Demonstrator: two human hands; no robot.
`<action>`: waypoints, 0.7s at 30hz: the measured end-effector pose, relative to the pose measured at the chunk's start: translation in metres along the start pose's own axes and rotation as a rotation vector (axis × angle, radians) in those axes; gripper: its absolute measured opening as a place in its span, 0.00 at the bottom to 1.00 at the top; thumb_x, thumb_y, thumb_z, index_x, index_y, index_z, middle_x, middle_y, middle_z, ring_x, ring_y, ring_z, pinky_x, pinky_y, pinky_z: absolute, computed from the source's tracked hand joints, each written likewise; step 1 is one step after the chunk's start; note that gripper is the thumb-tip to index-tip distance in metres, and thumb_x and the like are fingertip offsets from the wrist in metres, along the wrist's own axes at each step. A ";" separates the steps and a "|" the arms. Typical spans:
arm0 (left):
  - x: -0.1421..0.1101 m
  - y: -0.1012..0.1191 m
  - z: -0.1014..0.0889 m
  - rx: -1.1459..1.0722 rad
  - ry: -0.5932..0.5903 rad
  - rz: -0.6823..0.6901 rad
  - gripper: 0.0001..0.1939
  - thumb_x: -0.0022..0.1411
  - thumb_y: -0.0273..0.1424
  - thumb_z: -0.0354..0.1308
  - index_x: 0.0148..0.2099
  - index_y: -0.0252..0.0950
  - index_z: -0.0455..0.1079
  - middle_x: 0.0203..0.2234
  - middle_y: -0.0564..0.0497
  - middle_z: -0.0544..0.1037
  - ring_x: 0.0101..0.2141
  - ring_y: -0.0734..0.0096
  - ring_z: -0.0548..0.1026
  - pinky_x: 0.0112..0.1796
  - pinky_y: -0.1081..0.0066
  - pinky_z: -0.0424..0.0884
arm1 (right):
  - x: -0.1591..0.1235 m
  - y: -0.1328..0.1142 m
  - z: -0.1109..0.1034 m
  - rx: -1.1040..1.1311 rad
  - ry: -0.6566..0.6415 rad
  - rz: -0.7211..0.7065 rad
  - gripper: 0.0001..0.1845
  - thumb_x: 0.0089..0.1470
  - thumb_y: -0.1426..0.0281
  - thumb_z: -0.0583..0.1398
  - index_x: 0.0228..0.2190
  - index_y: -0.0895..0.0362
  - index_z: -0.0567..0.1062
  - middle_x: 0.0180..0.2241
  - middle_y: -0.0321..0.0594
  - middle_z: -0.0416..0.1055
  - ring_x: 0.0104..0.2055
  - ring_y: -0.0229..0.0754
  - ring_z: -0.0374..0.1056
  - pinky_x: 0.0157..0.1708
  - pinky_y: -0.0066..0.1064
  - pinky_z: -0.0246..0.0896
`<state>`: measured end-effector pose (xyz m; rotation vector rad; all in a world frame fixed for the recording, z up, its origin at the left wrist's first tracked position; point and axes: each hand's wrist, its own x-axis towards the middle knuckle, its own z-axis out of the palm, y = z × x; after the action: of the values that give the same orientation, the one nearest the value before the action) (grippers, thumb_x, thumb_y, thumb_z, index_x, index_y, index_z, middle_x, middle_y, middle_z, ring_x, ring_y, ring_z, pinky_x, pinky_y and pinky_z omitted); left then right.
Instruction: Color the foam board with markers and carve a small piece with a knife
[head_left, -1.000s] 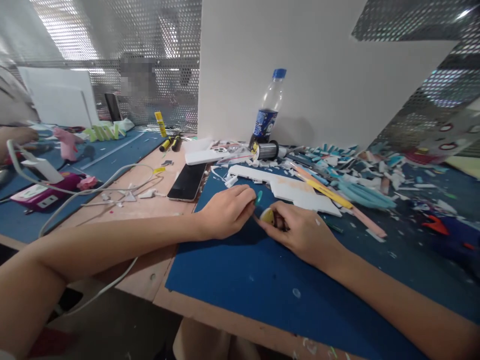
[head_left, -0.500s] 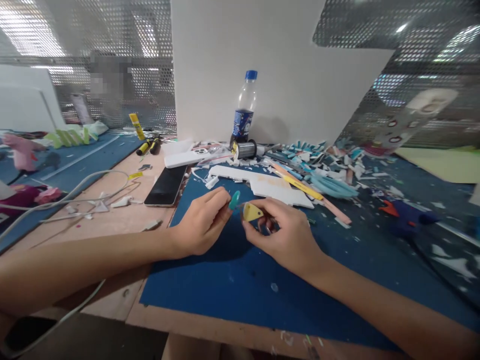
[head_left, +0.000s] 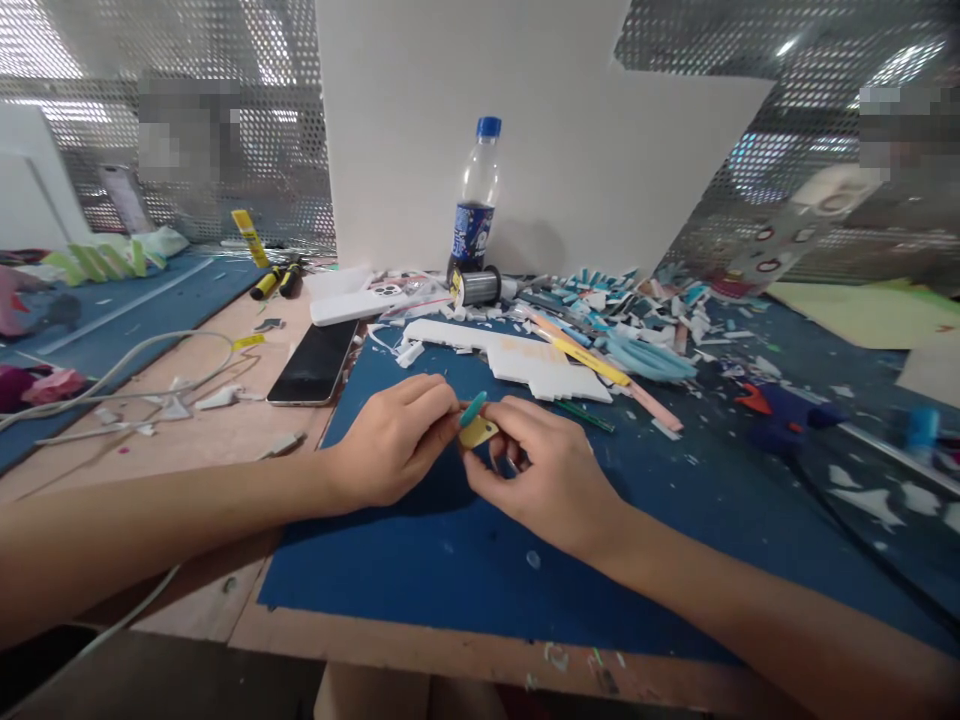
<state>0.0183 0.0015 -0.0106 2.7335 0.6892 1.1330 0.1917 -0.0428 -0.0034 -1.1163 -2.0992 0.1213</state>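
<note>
Between finger and thumb, my left hand (head_left: pixel 397 440) pinches a small teal oval piece (head_left: pixel 472 409). My right hand (head_left: pixel 544 470) grips a small pale yellow piece (head_left: pixel 478 431) with dark dots by its edge. The two pieces meet or overlap above the blue cutting mat (head_left: pixel 360 590); whether they are joined I cannot tell. My curled fingers hide part of both. Behind my hands lies a white foam strip (head_left: pixel 517 362) with stepped edges.
A bottle with a blue cap (head_left: pixel 472 210) stands behind a wire spool (head_left: pixel 480 287). A phone (head_left: pixel 315 365) lies to the left, and a yellow craft knife (head_left: pixel 589 358) among foam scraps (head_left: pixel 615 300). At the right is a blue glue gun (head_left: pixel 787 418) with its cord.
My hands have come together, so the teal piece now overlaps the yellow piece, where a gap showed before. The yellow piece has turned, and the whole view has shifted slightly.
</note>
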 end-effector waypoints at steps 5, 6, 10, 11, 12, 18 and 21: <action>0.001 -0.001 0.001 0.041 -0.012 -0.013 0.10 0.66 0.25 0.44 0.30 0.36 0.57 0.23 0.53 0.64 0.24 0.74 0.61 0.25 0.74 0.59 | 0.000 0.001 0.000 0.044 -0.025 0.049 0.05 0.46 0.76 0.58 0.23 0.59 0.65 0.21 0.32 0.58 0.21 0.31 0.57 0.22 0.24 0.55; 0.001 -0.001 0.001 0.039 -0.012 -0.014 0.10 0.66 0.25 0.44 0.30 0.36 0.58 0.23 0.53 0.64 0.24 0.75 0.61 0.25 0.74 0.59 | 0.001 0.001 0.000 0.064 -0.031 0.061 0.05 0.47 0.76 0.58 0.23 0.59 0.65 0.22 0.32 0.58 0.21 0.31 0.58 0.23 0.24 0.55; 0.002 0.000 0.001 0.033 -0.024 -0.036 0.11 0.66 0.24 0.45 0.30 0.36 0.57 0.23 0.54 0.64 0.24 0.75 0.61 0.25 0.75 0.59 | 0.000 0.001 0.000 0.164 -0.085 0.137 0.04 0.48 0.75 0.58 0.24 0.59 0.66 0.24 0.34 0.61 0.23 0.33 0.62 0.24 0.25 0.59; 0.003 0.000 0.001 0.033 -0.029 -0.044 0.11 0.66 0.25 0.44 0.29 0.36 0.57 0.23 0.54 0.64 0.24 0.75 0.61 0.25 0.75 0.59 | 0.000 0.001 -0.001 0.185 -0.099 0.152 0.04 0.48 0.74 0.58 0.24 0.59 0.67 0.24 0.35 0.61 0.23 0.33 0.62 0.25 0.25 0.60; 0.003 0.001 0.001 0.032 -0.033 -0.052 0.11 0.66 0.25 0.44 0.29 0.36 0.57 0.22 0.54 0.64 0.24 0.75 0.61 0.25 0.75 0.59 | 0.000 0.001 -0.001 0.205 -0.108 0.163 0.03 0.48 0.74 0.58 0.24 0.58 0.67 0.24 0.35 0.62 0.24 0.34 0.63 0.26 0.26 0.60; 0.001 -0.002 0.001 -0.032 -0.064 -0.146 0.09 0.65 0.28 0.45 0.30 0.35 0.58 0.23 0.53 0.65 0.24 0.76 0.62 0.25 0.74 0.60 | 0.001 0.002 -0.002 0.300 -0.125 0.209 0.03 0.49 0.73 0.58 0.25 0.58 0.69 0.25 0.36 0.64 0.25 0.35 0.63 0.27 0.28 0.62; 0.001 -0.004 0.002 -0.095 -0.103 -0.185 0.08 0.65 0.30 0.45 0.32 0.35 0.59 0.25 0.53 0.66 0.25 0.76 0.63 0.26 0.74 0.61 | 0.001 0.003 -0.004 0.316 -0.138 0.227 0.04 0.48 0.73 0.60 0.24 0.58 0.68 0.24 0.36 0.65 0.25 0.35 0.63 0.27 0.28 0.61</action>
<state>0.0187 0.0058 -0.0122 2.5662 0.8304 0.9527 0.1960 -0.0415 -0.0013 -1.1725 -1.9763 0.6323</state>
